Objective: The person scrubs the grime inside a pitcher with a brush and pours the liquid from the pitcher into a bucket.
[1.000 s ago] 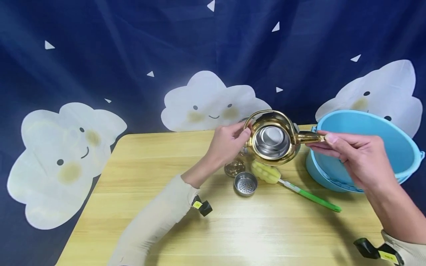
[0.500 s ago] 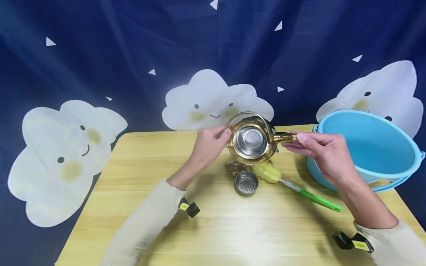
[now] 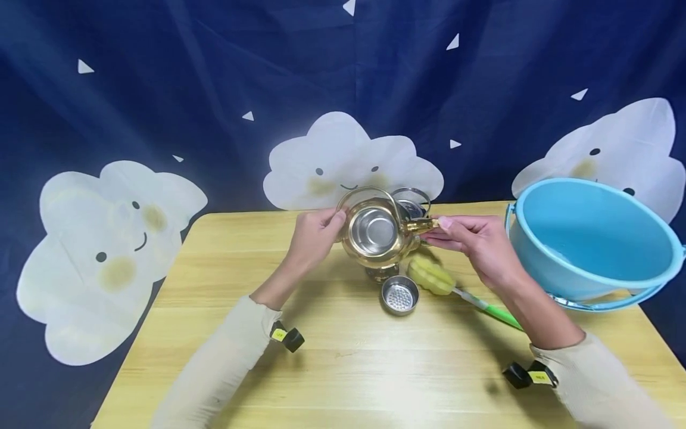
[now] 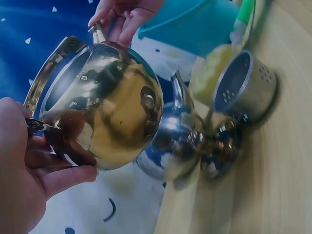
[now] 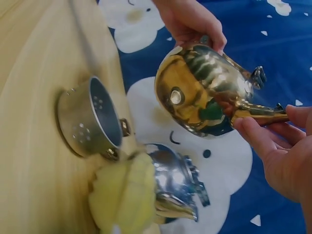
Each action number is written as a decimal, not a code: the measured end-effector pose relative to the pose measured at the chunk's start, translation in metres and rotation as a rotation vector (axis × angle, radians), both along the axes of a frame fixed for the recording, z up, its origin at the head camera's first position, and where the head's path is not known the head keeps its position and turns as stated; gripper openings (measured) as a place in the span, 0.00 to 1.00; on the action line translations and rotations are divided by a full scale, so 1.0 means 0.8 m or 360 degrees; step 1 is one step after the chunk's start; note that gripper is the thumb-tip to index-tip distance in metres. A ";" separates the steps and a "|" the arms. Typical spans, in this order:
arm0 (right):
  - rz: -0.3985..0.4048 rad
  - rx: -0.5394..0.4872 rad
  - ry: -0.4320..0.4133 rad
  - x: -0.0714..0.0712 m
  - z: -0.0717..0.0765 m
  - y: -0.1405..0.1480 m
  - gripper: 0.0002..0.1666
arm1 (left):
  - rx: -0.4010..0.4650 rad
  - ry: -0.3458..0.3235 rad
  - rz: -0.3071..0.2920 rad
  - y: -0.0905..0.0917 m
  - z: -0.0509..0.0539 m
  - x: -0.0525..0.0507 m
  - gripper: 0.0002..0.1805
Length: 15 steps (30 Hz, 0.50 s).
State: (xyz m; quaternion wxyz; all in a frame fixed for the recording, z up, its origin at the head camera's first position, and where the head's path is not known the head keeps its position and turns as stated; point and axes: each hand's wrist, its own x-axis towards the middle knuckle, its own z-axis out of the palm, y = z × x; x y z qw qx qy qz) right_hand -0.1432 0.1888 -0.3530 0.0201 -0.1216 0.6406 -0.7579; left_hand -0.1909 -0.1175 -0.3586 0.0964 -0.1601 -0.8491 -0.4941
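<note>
Labels: yellow tag (image 3: pixel 278 335) on my left-wrist camera (image 3: pixel 293 340), second yellow tag (image 3: pixel 539 377) on my right-wrist camera (image 3: pixel 517 376); lettering too small to read. Gold-coloured teapot (image 4: pixel 119 105): mouth tilted toward me, held above the desk (image 3: pixel 332 381) near its far edge, between my hands. Left hand (image 3: pixel 314 238): thumb and fingers pinching the side at the handle's joint. Right hand (image 3: pixel 485 242): thumb and fingers pinching the spout's tip. Perforated strainer basket (image 3: pixel 400 295): on the desk, nearer me.

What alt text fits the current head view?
A person's left hand and right hand hold a gold teapot, its open top facing the camera. A strainer and yellow brush are on the table; a blue bucket stands at right.
</note>
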 end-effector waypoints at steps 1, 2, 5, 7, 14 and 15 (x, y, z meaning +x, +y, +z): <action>0.0012 0.0012 -0.0012 -0.002 -0.003 -0.003 0.15 | 0.0002 -0.0022 0.0007 -0.004 -0.002 -0.001 0.22; 0.0026 0.0017 -0.0020 -0.004 -0.005 -0.006 0.15 | 0.0004 -0.0048 0.0020 -0.008 -0.003 -0.002 0.21; 0.0064 0.0018 -0.0049 -0.010 -0.012 -0.017 0.15 | 0.0042 -0.0102 0.0023 -0.020 -0.005 -0.004 0.19; 0.0090 -0.0003 -0.0069 -0.014 -0.017 -0.025 0.14 | 0.0072 -0.0119 0.0027 -0.029 -0.006 -0.006 0.18; 0.0184 -0.0026 -0.0138 -0.026 -0.039 -0.053 0.14 | 0.0054 -0.0150 0.0068 -0.059 -0.013 -0.011 0.18; 0.0195 -0.0011 -0.0145 -0.027 -0.041 -0.057 0.15 | 0.0047 -0.0157 0.0083 -0.063 -0.015 -0.011 0.17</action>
